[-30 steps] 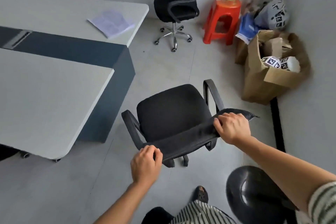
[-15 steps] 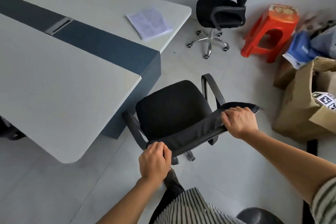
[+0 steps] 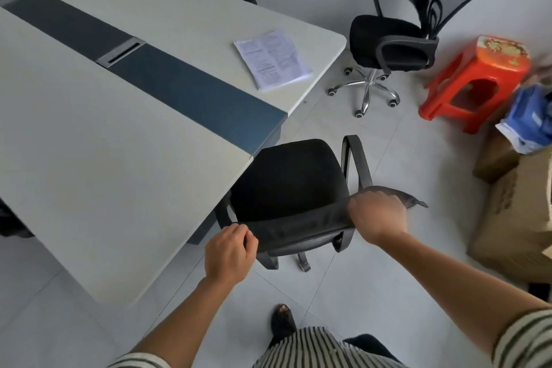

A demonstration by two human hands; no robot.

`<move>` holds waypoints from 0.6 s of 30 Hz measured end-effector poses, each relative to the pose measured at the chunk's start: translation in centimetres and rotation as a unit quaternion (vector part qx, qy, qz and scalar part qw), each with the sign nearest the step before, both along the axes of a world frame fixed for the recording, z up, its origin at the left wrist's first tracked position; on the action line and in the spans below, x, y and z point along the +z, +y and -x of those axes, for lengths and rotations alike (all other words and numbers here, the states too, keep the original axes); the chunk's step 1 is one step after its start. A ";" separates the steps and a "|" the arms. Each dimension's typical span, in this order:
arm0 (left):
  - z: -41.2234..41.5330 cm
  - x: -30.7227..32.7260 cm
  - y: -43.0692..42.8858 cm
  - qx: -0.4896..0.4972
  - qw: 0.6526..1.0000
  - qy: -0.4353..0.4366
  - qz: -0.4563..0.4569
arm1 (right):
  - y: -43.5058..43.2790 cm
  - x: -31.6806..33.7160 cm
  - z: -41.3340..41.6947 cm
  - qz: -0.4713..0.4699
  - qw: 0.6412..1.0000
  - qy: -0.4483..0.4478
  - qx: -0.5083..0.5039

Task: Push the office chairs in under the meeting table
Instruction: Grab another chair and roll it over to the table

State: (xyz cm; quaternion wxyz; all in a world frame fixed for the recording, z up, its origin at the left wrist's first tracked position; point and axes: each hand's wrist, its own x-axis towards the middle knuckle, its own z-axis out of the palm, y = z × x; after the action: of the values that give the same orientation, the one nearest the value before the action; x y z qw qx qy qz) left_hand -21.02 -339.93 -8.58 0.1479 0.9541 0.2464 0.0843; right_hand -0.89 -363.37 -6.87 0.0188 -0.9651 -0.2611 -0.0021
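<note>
While both hands clench the top edge of its backrest, left hand (image 3: 228, 251) at one end and right hand (image 3: 377, 213) at the other, a black office chair (image 3: 286, 185) faces the worktop (image 3: 98, 158), its seat front just under the corner, backrest edge running left to right.

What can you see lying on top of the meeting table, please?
On the meeting table lies one printed paper booklet near the far corner, beside a cable slot in the dark centre strip. The table runs out of view leftward.
</note>
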 end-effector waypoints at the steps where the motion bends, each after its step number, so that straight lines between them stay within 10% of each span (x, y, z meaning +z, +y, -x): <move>1: -0.3 0.0 0.4 0.002 1.000 0.000 0.001 | 0.4 0.1 -0.3 0.004 1.000 0.006 -0.001; 14: -5.0 0.6 1.2 0.045 0.996 0.074 0.000 | 2.2 1.5 -5.6 -0.017 0.994 0.105 0.020; 18: -6.7 2.3 -1.2 0.112 0.986 0.097 0.072 | -0.2 3.0 -7.2 -0.180 0.950 0.247 0.066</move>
State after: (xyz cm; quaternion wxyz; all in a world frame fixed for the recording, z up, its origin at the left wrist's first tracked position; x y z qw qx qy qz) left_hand -14.33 -341.16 -6.24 0.1810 0.9109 0.3706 -0.0105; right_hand 6.28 -363.56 -3.85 0.2560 -0.8968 -0.3064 0.1905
